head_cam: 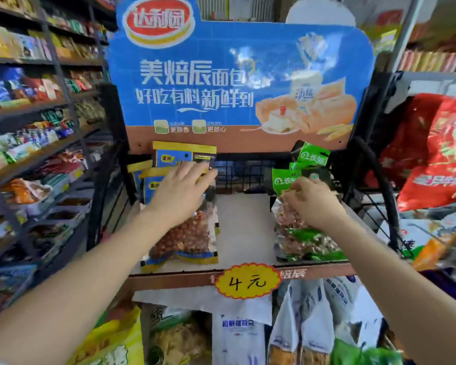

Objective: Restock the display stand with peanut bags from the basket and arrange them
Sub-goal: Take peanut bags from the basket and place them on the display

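The display stand's top shelf [244,227] holds two piles of peanut bags. On the left lie blue-and-yellow bags [187,241], with more standing behind them against the back grid. My left hand [181,193] rests flat on the topmost blue-and-yellow bag, fingers spread. On the right are green peanut bags [307,243], stacked with green tops leaning at the back. My right hand [311,200] pinches the upper part of the top green bag. No basket is visible.
A blue cardboard header [237,75] rises behind the shelf. A yellow "4元" price tag [248,281] hangs on the front lip. Bread packs fill the tier below [237,335]. Snack shelves [37,143] line the left; red bags [437,148] hang at the right.
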`<state>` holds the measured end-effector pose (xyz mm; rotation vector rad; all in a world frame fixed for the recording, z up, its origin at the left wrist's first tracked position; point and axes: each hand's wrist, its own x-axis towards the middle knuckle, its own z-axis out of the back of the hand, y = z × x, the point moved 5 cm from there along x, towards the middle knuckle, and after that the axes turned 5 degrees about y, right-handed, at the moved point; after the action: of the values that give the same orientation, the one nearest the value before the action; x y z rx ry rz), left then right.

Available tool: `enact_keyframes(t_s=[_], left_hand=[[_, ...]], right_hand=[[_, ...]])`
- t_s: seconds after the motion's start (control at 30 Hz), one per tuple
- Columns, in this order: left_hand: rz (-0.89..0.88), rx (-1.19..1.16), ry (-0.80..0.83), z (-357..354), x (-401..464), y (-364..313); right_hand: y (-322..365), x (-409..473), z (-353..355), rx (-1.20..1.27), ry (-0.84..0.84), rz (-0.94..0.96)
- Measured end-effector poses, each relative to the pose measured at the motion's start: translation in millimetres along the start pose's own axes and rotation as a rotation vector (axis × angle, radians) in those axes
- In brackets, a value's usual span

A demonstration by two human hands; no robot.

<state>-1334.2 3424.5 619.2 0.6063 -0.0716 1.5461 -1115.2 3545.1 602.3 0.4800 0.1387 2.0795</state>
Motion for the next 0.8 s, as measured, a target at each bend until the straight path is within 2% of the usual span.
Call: enact_keyframes(t_s=[0.07, 0.13, 0.23, 0.37, 0.47, 0.63, 0.8], left_hand=[[-0.031, -0.177, 0.176, -27, -19, -18], [-0.038, -0.23, 0.3, -53, -39, -22], [-0.109, -0.201, 0.31, -70, -53, -21], [-0.101, -0.214, 0.388, -74, -52, -15], [-0.074, -0.229, 0.361, -71, -48, -12], [-0.071, -0.249, 0.295, -64, -46, -13], [-0.119, -0.45, 0.121, -36, -36, -21]], right_hand=[[3, -22, -10, -0.032, 0.063, 0.104], [-3, -47, -24, -0.166, 0.099, 0.16], [-16, -68, -41, -0.298, 0.08, 0.193], [-19, -59, -40, -0.216, 0.196, 0.158], [-18, -51, -35, -0.191, 0.196, 0.098], [-23, -30, -33, -0.287, 0.077, 0.019], [-20, -19, -33, -0.324, 0.015, 0.035]])
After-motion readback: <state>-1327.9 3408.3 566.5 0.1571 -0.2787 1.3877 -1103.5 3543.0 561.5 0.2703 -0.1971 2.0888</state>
